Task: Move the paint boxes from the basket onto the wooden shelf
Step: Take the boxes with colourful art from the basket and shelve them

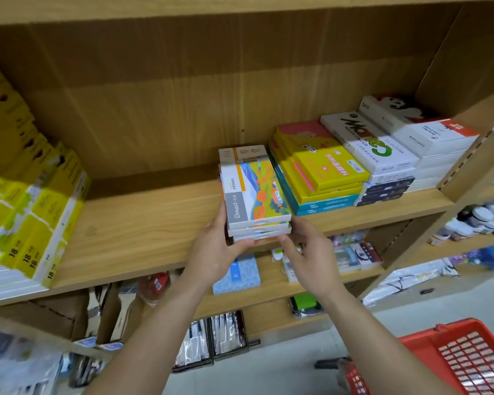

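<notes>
A stack of three flat paint boxes (pixel 255 192) with a colourful landscape print lies on the wooden shelf (pixel 143 223), on top of or in front of a similar box behind. My left hand (pixel 216 252) grips the stack's left front corner, thumb under its front edge. My right hand (pixel 308 252) touches the front right corner with spread fingers. The red plastic basket (pixel 451 357) sits at the bottom right on the floor, and its inside looks empty as far as I can see.
Right of the stack lie piles of yellow and teal boxes (pixel 320 172), white paint boxes (pixel 374 143) and panda-print boxes (pixel 417 126). Yellow boxes (pixel 32 223) fill the shelf's left end. Lower shelves hold packets and jars. A shelf upright (pixel 468 166) stands at right.
</notes>
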Demonstrator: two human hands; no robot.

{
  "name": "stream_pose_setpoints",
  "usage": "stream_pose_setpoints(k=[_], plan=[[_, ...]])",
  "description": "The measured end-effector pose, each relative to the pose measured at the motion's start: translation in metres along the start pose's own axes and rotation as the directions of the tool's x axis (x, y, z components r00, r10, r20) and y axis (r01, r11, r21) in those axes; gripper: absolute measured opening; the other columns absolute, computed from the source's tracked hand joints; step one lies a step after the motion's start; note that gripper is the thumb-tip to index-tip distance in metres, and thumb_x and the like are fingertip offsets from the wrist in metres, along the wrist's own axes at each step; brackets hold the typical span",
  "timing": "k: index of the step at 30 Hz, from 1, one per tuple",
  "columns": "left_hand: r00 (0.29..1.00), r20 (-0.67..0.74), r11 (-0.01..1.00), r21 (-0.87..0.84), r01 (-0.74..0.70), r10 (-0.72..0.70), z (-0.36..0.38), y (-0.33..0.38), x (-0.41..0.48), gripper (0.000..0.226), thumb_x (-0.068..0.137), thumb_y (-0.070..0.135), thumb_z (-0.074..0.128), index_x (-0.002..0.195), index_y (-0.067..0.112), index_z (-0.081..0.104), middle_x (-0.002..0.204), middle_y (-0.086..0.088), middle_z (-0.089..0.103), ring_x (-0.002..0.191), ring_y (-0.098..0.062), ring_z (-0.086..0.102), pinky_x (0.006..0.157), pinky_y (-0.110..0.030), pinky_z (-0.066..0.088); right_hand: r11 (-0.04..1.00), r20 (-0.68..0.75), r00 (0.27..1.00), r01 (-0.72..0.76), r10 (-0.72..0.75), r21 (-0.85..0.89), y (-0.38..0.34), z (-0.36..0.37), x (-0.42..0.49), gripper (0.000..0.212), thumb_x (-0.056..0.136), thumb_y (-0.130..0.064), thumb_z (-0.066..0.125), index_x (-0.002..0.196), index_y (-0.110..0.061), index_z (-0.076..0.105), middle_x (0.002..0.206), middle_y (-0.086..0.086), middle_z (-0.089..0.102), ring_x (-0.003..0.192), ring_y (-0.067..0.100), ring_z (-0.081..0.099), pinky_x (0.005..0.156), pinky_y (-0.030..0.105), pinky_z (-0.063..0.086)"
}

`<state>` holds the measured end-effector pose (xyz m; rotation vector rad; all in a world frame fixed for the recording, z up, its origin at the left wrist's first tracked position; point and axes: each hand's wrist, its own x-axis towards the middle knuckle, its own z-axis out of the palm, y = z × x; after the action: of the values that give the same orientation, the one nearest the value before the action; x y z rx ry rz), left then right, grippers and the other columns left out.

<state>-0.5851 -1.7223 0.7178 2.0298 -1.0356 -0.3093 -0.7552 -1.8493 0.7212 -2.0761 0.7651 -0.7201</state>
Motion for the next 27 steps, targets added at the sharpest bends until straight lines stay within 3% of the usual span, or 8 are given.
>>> stream_pose_setpoints(k=[2,5,7,11,13,17,22,27], plan=[[1.000,-0.013,1.000,0.009,0.002,-0.002,0.003,0.002,0.009,0.096,0.081,0.043,0.083,0.152,0.051,0.018,0.123,0.024,0.069,0.089,0.009,0.062,0.068,-0.005,0.046,0.999,-0.067,0.997,-0.044,0.043,-0.011,0.002,0.001,0.000,0.036,0.100,-0.023,0.065,0.134,-0.011,0.064,0.120,0.004,0.074,0.110,0.022,0.070,0.093,0.045,0.056],[0.999,-0.047,1.000,-0.023,0.015,-0.016,0.009,0.006,0.028,0.091,0.081,0.043,0.082,0.153,0.045,0.027,0.110,0.028,0.068,0.077,0.024,0.058,0.063,0.001,0.042,0.992,-0.170,0.983,-0.088,0.072,-0.092,0.001,0.003,0.005,0.035,0.098,-0.027,0.067,0.129,-0.010,0.067,0.117,0.005,0.075,0.106,0.025,0.070,0.092,0.041,0.057],[0.997,-0.068,1.000,-0.004,0.025,-0.025,0.014,0.008,0.040,0.085,0.083,0.043,0.080,0.153,0.040,0.032,0.117,0.019,0.073,0.086,0.014,0.061,0.064,-0.002,0.041,0.985,-0.181,0.982,-0.081,0.053,-0.151,0.001,0.005,0.009,0.037,0.098,-0.025,0.065,0.131,-0.009,0.066,0.121,0.007,0.073,0.110,0.028,0.068,0.095,0.039,0.054],[0.996,-0.085,0.993,0.118,0.006,0.004,0.026,0.008,0.051,0.086,0.087,0.043,0.075,0.159,0.027,0.030,0.135,-0.002,0.069,0.117,-0.026,0.064,0.088,-0.034,0.052,0.957,-0.052,0.998,-0.058,0.045,-0.285,0.007,0.006,0.016,0.051,0.100,-0.028,0.060,0.148,-0.012,0.054,0.139,0.007,0.063,0.130,0.030,0.051,0.109,0.041,0.042],[0.998,-0.066,0.994,0.110,0.027,-0.020,0.025,0.008,0.050,0.087,0.088,0.042,0.075,0.160,0.026,0.028,0.138,-0.003,0.067,0.121,-0.028,0.062,0.097,-0.042,0.053,0.955,-0.029,0.998,-0.065,0.059,-0.289,0.009,0.005,0.017,0.054,0.100,-0.029,0.059,0.152,-0.015,0.049,0.144,0.005,0.059,0.135,0.029,0.046,0.111,0.041,0.040],[0.997,-0.070,0.999,0.030,0.041,-0.039,0.014,0.016,0.033,0.076,0.088,0.037,0.076,0.154,0.033,0.038,0.137,0.005,0.068,0.124,-0.021,0.062,0.099,-0.036,0.051,0.970,0.020,0.998,-0.045,0.051,-0.240,0.012,-0.002,0.011,0.054,0.101,-0.025,0.061,0.152,-0.013,0.049,0.146,0.005,0.058,0.135,0.026,0.045,0.112,0.037,0.038],[0.986,-0.138,0.995,0.040,-0.086,0.091,0.017,0.033,-0.026,0.048,0.086,0.046,0.067,0.130,0.032,0.058,0.120,0.015,0.061,0.109,0.000,0.055,0.097,-0.033,0.049,0.974,-0.018,0.999,-0.040,0.037,-0.223,0.034,-0.030,-0.014,0.044,0.097,-0.027,0.069,0.137,-0.011,0.063,0.130,0.005,0.064,0.119,0.026,0.059,0.097,0.039,0.051],[0.974,0.042,0.973,0.054,-0.224,0.222,0.070,0.059,-0.050,0.038,0.086,0.049,0.059,0.120,0.033,0.060,0.114,0.021,0.056,0.105,0.003,0.054,0.088,-0.016,0.044,0.944,-0.120,0.975,-0.213,0.188,-0.252,0.095,-0.080,-0.051,0.039,0.093,-0.032,0.074,0.127,-0.013,0.069,0.125,0.005,0.063,0.100,0.024,0.067,0.079,0.030,0.048]])
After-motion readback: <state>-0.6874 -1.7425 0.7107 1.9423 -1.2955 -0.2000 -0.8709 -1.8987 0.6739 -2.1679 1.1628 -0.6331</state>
